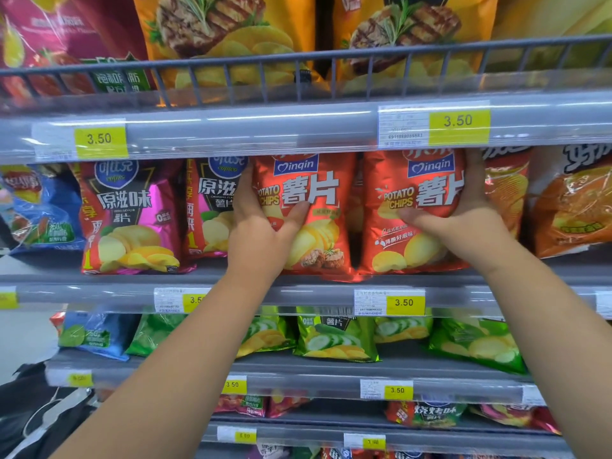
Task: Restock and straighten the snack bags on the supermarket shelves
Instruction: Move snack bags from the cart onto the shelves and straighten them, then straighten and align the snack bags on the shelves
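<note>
Each hand grips one red chip bag upright on the shelf (298, 279): left hand (261, 223) on left bag (308, 207), right hand (463, 223) on right bag (410, 207). Light, puffy, crushable; hold them gently by the sides.

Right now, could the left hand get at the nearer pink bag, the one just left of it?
Likely yes, once freed. The left hand grips a red bag now, but the pink bag stands right beside its fingers, with nothing in front of it.
</note>
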